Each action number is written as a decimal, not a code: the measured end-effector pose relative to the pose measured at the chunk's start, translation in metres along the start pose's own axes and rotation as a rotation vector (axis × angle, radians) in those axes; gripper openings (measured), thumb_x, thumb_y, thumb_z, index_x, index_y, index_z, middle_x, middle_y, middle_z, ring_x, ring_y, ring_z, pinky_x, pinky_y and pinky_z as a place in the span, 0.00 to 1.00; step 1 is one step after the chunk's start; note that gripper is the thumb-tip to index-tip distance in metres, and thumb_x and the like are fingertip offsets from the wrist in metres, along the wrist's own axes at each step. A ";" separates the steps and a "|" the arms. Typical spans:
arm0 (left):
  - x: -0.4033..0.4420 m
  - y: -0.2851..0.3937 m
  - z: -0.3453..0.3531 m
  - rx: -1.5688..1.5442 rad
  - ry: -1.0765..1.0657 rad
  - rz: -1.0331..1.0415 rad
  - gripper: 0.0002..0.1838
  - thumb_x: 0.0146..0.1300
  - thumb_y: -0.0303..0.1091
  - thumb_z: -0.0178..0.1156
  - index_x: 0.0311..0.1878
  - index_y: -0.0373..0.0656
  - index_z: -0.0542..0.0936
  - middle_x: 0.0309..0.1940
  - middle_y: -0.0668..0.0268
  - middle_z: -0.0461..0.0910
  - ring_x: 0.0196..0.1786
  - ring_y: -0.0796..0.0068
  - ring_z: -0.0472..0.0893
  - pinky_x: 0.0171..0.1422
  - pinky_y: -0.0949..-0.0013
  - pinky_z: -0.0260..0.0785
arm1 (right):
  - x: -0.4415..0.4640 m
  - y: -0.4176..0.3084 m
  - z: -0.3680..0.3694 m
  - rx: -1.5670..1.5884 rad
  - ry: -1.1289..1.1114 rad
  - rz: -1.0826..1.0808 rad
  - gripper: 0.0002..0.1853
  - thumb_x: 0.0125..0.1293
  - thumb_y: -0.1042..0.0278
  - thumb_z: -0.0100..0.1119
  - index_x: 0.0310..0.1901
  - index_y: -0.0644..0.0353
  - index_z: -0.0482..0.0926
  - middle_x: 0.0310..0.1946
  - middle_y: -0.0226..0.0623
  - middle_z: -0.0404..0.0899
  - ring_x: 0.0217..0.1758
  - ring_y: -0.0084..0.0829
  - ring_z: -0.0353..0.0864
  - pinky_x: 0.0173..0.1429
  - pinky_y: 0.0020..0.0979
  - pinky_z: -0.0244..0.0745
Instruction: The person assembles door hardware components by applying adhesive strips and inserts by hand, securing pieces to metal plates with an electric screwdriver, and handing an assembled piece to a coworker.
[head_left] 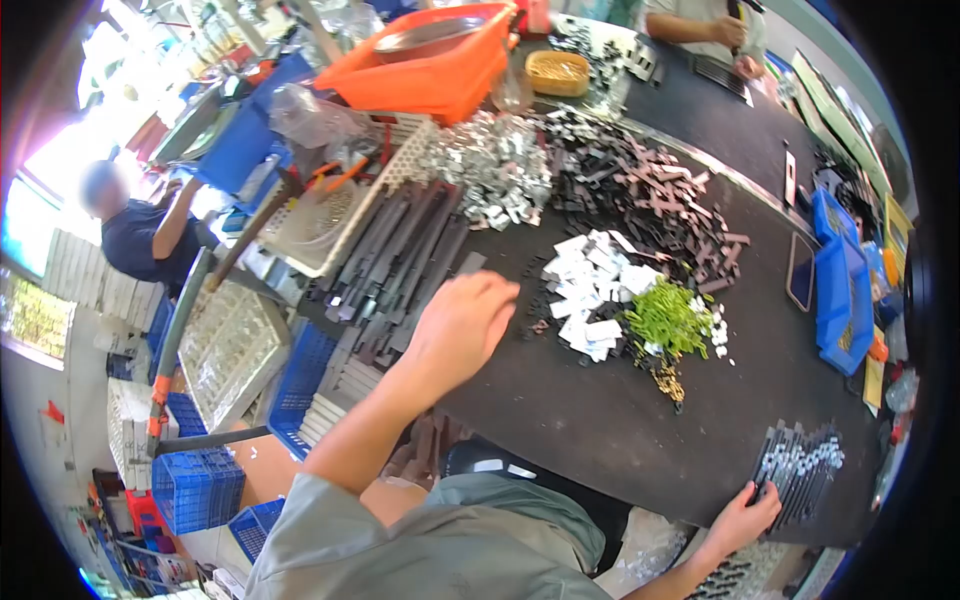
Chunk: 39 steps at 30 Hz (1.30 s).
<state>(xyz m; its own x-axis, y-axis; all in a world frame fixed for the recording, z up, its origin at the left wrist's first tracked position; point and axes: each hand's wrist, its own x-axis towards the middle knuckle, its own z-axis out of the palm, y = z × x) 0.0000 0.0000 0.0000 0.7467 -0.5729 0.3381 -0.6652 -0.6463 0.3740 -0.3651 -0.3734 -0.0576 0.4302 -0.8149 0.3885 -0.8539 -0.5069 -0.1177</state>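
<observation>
Dark bench ran across a cluttered workshop, bearing small parts heaped by kind, presumably for easy picking. Black parts and silver parts lay farther off; white pieces and green pieces adjoined each other nearer the middle. The left hand was over the near ends of long dark strips, fingers bent and close together; whether its grip held anything could not be told. The right hand was at the side of a row of slim rods, laid side by side, probably for alignment, near the bench's near right edge; its grip closure could not be determined. Bench surface between white pieces and rods gave room for sideways movement; blue bins bounded the right.
</observation>
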 end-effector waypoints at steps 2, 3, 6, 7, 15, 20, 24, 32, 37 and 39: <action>0.013 -0.011 0.000 0.084 0.007 -0.038 0.16 0.65 0.32 0.65 0.54 0.40 0.81 0.48 0.56 0.81 0.52 0.52 0.81 0.58 0.55 0.73 | -0.001 0.002 0.016 0.016 -0.003 0.012 0.18 0.72 0.64 0.62 0.57 0.66 0.76 0.51 0.47 0.77 0.57 0.49 0.77 0.59 0.45 0.72; 0.032 -0.020 0.003 0.129 0.028 -0.067 0.15 0.65 0.33 0.65 0.53 0.40 0.81 0.47 0.56 0.81 0.51 0.52 0.81 0.58 0.55 0.73 | 0.009 -0.002 -0.001 0.001 0.049 0.000 0.18 0.72 0.64 0.62 0.57 0.66 0.76 0.51 0.47 0.77 0.57 0.49 0.77 0.59 0.45 0.72; 0.064 -0.054 0.026 0.466 -0.003 -0.089 0.11 0.61 0.34 0.67 0.46 0.43 0.82 0.42 0.58 0.81 0.48 0.57 0.82 0.54 0.56 0.75 | -0.001 -0.008 -0.006 0.057 0.093 -0.058 0.20 0.72 0.63 0.62 0.59 0.67 0.76 0.51 0.49 0.76 0.57 0.50 0.76 0.60 0.44 0.72; 0.072 -0.065 0.039 0.590 -0.014 -0.081 0.10 0.60 0.34 0.68 0.43 0.44 0.81 0.41 0.59 0.81 0.47 0.58 0.83 0.52 0.57 0.75 | -0.002 -0.009 -0.008 0.086 0.145 -0.120 0.19 0.72 0.66 0.62 0.58 0.67 0.76 0.52 0.49 0.76 0.57 0.50 0.76 0.60 0.44 0.72; 0.039 0.010 -0.010 -0.233 -0.112 -0.230 0.12 0.60 0.33 0.69 0.41 0.39 0.76 0.37 0.61 0.80 0.39 0.66 0.84 0.45 0.64 0.77 | -0.038 -0.117 -0.056 0.861 -0.146 -0.286 0.20 0.64 0.79 0.65 0.58 0.67 0.78 0.44 0.44 0.82 0.40 0.32 0.81 0.45 0.31 0.77; -0.047 0.108 -0.003 -0.969 -0.630 -0.334 0.19 0.62 0.31 0.70 0.51 0.35 0.73 0.38 0.61 0.82 0.39 0.75 0.84 0.44 0.69 0.78 | -0.073 -0.193 -0.041 1.110 -0.367 -0.807 0.25 0.56 0.81 0.70 0.57 0.69 0.78 0.43 0.46 0.85 0.34 0.39 0.84 0.39 0.35 0.80; -0.048 0.117 -0.012 -1.035 -0.771 -0.381 0.22 0.64 0.35 0.71 0.55 0.35 0.75 0.39 0.58 0.84 0.41 0.73 0.85 0.47 0.67 0.79 | -0.078 -0.193 -0.043 1.194 -0.405 -0.758 0.19 0.56 0.82 0.70 0.51 0.68 0.81 0.40 0.48 0.86 0.34 0.38 0.88 0.40 0.32 0.81; 0.055 -0.010 0.044 -0.030 -0.087 -0.264 0.15 0.68 0.41 0.63 0.52 0.43 0.86 0.47 0.54 0.83 0.51 0.50 0.83 0.57 0.55 0.75 | -0.089 -0.161 -0.045 1.660 -0.820 0.195 0.10 0.70 0.81 0.62 0.52 0.71 0.80 0.45 0.51 0.87 0.43 0.37 0.90 0.50 0.38 0.88; 0.062 -0.014 0.052 0.002 -0.062 -0.203 0.07 0.66 0.34 0.63 0.42 0.41 0.85 0.38 0.52 0.83 0.46 0.50 0.83 0.51 0.54 0.75 | -0.088 -0.155 -0.052 1.656 -0.784 0.307 0.13 0.75 0.76 0.58 0.56 0.74 0.78 0.47 0.52 0.87 0.47 0.41 0.89 0.53 0.39 0.87; 0.045 0.011 0.034 -0.052 -0.045 -0.116 0.06 0.67 0.30 0.62 0.40 0.39 0.85 0.38 0.52 0.84 0.44 0.50 0.84 0.51 0.55 0.75 | -0.086 -0.156 -0.051 1.691 -0.836 0.298 0.13 0.76 0.75 0.57 0.56 0.73 0.78 0.48 0.52 0.87 0.48 0.42 0.89 0.53 0.39 0.86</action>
<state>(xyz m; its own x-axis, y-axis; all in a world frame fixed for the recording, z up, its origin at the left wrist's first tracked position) 0.0262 -0.0498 -0.0097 0.8174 -0.5182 0.2515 -0.5725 -0.6831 0.4534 -0.2834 -0.2104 -0.0263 0.7965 -0.5611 -0.2251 -0.0015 0.3704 -0.9289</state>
